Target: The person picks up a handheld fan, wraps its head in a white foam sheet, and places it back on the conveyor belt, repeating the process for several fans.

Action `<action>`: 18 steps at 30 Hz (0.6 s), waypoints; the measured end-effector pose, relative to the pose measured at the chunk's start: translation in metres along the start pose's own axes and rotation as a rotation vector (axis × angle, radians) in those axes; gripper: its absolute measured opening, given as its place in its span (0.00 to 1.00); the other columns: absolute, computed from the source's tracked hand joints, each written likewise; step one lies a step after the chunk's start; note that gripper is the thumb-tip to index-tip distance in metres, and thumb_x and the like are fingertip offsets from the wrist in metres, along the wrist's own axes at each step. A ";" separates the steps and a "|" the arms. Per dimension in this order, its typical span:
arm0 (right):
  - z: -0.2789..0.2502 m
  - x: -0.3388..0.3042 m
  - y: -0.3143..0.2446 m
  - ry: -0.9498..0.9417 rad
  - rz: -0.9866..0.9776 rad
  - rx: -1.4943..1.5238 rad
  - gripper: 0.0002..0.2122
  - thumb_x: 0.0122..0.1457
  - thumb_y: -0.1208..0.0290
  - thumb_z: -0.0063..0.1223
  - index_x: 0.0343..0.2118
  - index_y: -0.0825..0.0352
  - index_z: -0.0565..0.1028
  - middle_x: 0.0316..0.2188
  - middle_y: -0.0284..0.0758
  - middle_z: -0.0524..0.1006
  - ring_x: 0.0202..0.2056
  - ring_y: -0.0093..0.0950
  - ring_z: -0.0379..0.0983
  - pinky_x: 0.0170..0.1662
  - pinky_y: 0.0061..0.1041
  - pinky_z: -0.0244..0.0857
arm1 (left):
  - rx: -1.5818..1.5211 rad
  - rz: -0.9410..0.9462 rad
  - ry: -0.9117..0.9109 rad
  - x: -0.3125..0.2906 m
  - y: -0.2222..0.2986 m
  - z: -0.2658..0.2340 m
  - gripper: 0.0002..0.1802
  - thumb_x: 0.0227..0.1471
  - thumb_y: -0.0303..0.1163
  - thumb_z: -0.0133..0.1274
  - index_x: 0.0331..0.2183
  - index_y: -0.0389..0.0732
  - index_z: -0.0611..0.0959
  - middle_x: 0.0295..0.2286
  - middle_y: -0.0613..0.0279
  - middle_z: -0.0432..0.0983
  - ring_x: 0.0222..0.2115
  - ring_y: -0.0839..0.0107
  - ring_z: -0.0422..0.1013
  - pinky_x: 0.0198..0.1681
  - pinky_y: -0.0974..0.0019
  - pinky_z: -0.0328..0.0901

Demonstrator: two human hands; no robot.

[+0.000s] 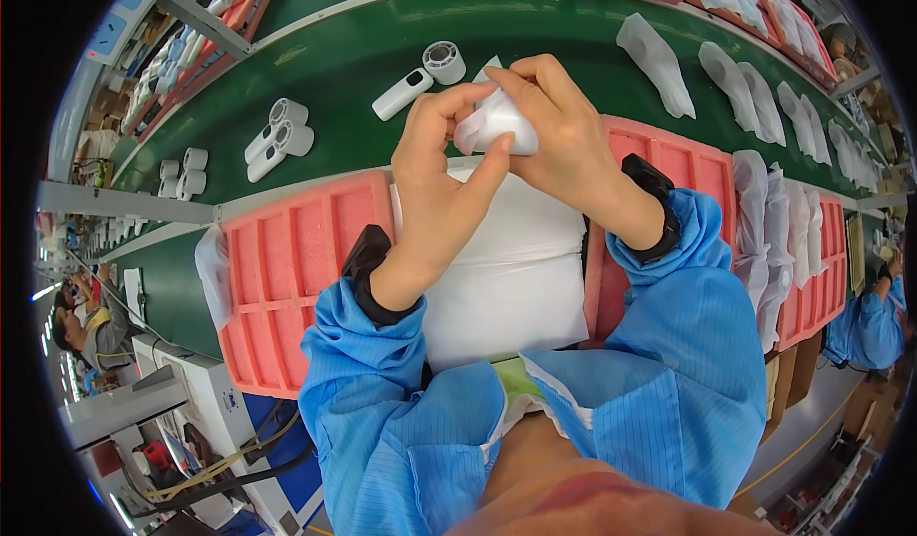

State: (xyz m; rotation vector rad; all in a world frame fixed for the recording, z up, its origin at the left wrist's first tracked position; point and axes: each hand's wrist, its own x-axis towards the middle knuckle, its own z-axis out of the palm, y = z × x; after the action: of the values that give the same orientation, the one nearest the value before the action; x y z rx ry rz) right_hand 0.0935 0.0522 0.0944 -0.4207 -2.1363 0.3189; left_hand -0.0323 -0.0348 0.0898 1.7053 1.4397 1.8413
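Observation:
In front of me, over the near edge of the green belt, a white handheld device is partly covered by a thin white wrapping sleeve. My left hand pinches the left side of the sleeve, thumb against the device's near face. From the right, my right hand curls its fingers over the top, also gripping the bundle. Most of the device is hidden by the sleeve and my fingers. Below my wrists lies a stack of flat white sleeves. Just beyond my left hand, a bare white device with a round, hollow head rests on the belt.
More bare devices sit along the green belt to the left; several wrapped ones lie to the right. Pink compartmented foam trays flank the stack. Wrapped pieces lie over the right tray. Other people are at both sides.

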 end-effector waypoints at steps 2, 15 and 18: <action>0.001 0.000 -0.001 -0.006 0.007 0.004 0.29 0.32 0.82 0.66 0.44 0.71 0.74 0.38 0.38 0.69 0.36 0.35 0.72 0.36 0.28 0.69 | -0.083 -0.047 -0.007 0.002 -0.001 -0.002 0.20 0.46 0.19 0.57 0.43 0.36 0.74 0.30 0.66 0.68 0.30 0.78 0.65 0.35 0.75 0.63; 0.000 0.000 0.002 -0.044 0.057 -0.005 0.29 0.32 0.80 0.67 0.44 0.70 0.73 0.38 0.38 0.69 0.37 0.37 0.72 0.35 0.29 0.70 | -0.337 -0.241 0.007 0.008 0.007 -0.006 0.19 0.46 0.18 0.57 0.43 0.34 0.75 0.31 0.64 0.71 0.31 0.76 0.68 0.36 0.73 0.65; -0.001 0.001 -0.001 -0.052 0.080 0.011 0.29 0.32 0.79 0.67 0.44 0.70 0.73 0.38 0.38 0.69 0.36 0.37 0.72 0.36 0.29 0.70 | -0.175 -0.141 0.050 0.003 0.011 -0.006 0.17 0.45 0.17 0.57 0.41 0.34 0.77 0.30 0.61 0.73 0.30 0.74 0.69 0.35 0.72 0.65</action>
State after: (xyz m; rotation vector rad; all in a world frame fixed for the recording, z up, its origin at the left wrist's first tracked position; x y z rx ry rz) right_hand 0.0941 0.0516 0.0959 -0.4972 -2.1707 0.3903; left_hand -0.0330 -0.0409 0.1012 1.4479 1.3359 1.8842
